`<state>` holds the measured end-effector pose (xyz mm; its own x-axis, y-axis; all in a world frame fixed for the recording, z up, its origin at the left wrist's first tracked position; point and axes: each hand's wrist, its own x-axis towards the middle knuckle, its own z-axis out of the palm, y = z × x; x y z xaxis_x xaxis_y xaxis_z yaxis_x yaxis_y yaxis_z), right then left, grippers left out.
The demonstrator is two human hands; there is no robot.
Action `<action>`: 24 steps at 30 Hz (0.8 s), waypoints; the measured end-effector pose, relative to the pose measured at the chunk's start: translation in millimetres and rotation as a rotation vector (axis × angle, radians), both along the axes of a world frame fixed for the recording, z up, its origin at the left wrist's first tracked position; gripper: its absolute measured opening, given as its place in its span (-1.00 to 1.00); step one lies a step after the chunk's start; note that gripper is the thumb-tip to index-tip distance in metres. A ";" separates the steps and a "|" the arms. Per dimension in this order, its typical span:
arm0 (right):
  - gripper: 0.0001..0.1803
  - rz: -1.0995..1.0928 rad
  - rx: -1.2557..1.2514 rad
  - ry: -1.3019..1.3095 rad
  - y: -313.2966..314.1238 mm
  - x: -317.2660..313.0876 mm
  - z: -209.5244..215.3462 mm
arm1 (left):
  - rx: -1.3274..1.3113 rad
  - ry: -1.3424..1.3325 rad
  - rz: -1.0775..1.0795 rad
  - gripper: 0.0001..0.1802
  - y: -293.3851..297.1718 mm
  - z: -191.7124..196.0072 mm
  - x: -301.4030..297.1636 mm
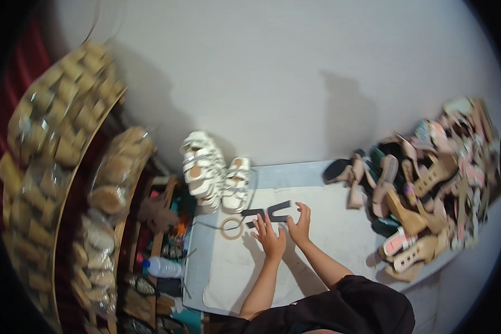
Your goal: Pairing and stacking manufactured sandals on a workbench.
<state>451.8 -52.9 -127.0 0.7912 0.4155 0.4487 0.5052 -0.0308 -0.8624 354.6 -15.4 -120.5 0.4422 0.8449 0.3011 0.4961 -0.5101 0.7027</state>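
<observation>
Several dark flat strips [278, 209] lie on the white sheet in the middle of the table, some of them at angles to each other. My left hand [271, 244] has its fingers stretched out, their tips over or against the nearer strips. Close by on the right, my right hand [300, 227] has its thumb and forefinger apart. The thumb is near the end of one strip; whether it touches is hard to see. Just left of the strips lies a tan ring like a roll of tape [231, 228].
White strapped sandals [203, 170] stand stacked at the table's back left. A big heap of shoes and heeled soles [423, 189] fills the right side. On the left are shelves with bagged soles [119, 172] and a plastic bottle [164, 267]. A plain wall [273, 83] rises behind.
</observation>
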 end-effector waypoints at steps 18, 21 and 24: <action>-0.59 -0.709 -0.201 -0.597 -378.0 208.7 145.5 | 0.085 -0.190 -0.495 -0.43 -275.7 57.5 187.3; -0.59 -0.773 -0.257 -0.597 -449.0 248.4 150.3 | 0.121 -0.216 -0.641 -0.40 -338.1 64.4 227.1; -0.61 -0.835 -0.345 -0.513 -506.0 288.4 146.9 | 0.106 -0.225 -0.680 -0.39 -384.6 70.7 264.6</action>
<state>740.2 -558.8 19.9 0.6339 -0.0069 0.7734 0.5135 -0.7440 -0.4275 619.2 -400.0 -49.8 0.7773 0.3660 0.5116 -0.1060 -0.7254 0.6801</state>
